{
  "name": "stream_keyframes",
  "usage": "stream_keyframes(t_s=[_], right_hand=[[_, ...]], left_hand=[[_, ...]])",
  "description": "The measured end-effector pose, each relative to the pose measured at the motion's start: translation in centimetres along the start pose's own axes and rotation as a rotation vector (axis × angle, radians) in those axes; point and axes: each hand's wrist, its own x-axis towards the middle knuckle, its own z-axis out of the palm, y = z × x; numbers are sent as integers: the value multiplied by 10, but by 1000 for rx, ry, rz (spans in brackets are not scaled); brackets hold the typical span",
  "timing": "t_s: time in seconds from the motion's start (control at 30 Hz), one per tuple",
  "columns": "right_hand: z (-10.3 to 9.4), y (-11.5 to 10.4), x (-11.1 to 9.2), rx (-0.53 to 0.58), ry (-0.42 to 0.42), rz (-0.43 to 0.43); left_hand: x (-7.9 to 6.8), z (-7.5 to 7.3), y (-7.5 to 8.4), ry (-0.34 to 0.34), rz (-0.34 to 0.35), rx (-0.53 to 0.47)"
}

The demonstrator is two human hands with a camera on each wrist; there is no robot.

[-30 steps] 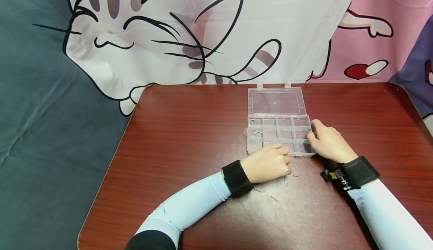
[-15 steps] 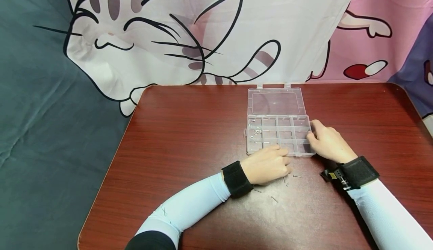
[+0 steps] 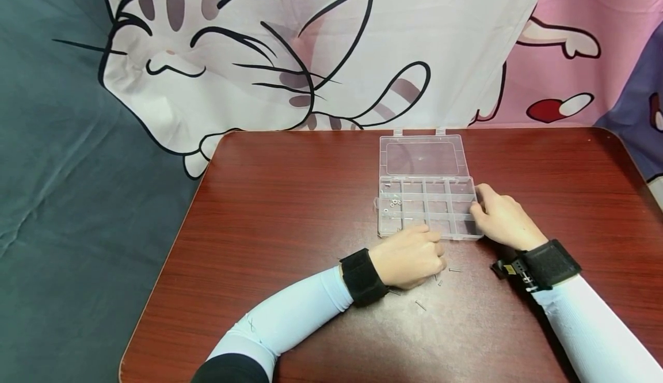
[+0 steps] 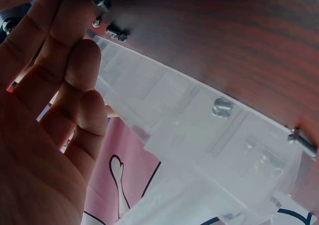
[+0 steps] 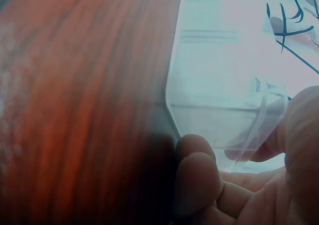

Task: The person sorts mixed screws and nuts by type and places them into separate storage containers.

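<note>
A clear plastic compartment box [image 3: 437, 203] lies with its lid [image 3: 425, 155] folded back on the table. My right hand [image 3: 505, 216] grips the box's right side; in the right wrist view its fingers [image 5: 199, 180] bend around the transparent corner [image 5: 219, 125]. The left hand [image 3: 409, 256] is low over the table at the box's front edge, back upward. Small screws [image 4: 117, 33] lie by its fingertips in the left wrist view. Its thumb and index tips are dark and cut off there, so I cannot tell whether they pinch a screw.
Loose screws lie on the table before the box, among them one screw [image 3: 456, 270] to the right and another screw [image 3: 420, 305] nearer me. Small ring-shaped metal pieces [image 3: 395, 201] sit in a left compartment. A cat-patterned cloth [image 3: 207, 101] hangs behind the table [image 3: 290, 187].
The left hand has drawn slightly toward me, away from the box's front edge. Its fingers have shifted a little among the screws. My right hand and the box have stayed put.
</note>
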Motion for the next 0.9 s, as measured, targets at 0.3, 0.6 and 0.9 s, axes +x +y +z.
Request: stream_keyframes(t_s=[0.3,0.6,0.9], right_hand=[[1,0,0,-1,13,-4],[-1,-1,-1,2,17,-7],[-1,0,-1,-2,20,-13]], left_hand=[[0,0,-1,1,22,11],[-10,-16,-26,79,2,-148],[-30,-22,-64,219,-73,-299]])
